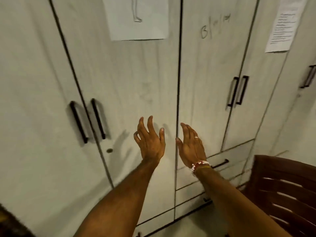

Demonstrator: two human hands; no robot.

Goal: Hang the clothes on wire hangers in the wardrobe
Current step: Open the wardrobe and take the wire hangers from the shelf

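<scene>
The wardrobe [128, 91] stood closed, and no clothes or hangers showed. The left hand [150, 139] and right hand [191, 144] hovered before its doors, fingers loosely spread, holding nothing. The task looked barely begun. The next move likely called for gripping a door handle [98, 118] and pulling. A chair [287, 190] stood nearby.

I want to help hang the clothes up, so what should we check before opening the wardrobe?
1. Hands free: left hand and right hand hold nothing, fingers spread. Ok.
2. Wardrobe doors open: all shut. Not ok.
3. Black handles unblocked: nothing covers them. Ok.
4. Brown chair out of the doors' way: it stands close on the right. Cannot tell.
5. Clothes and wire hangers ready: none in view. Cannot tell.
</scene>
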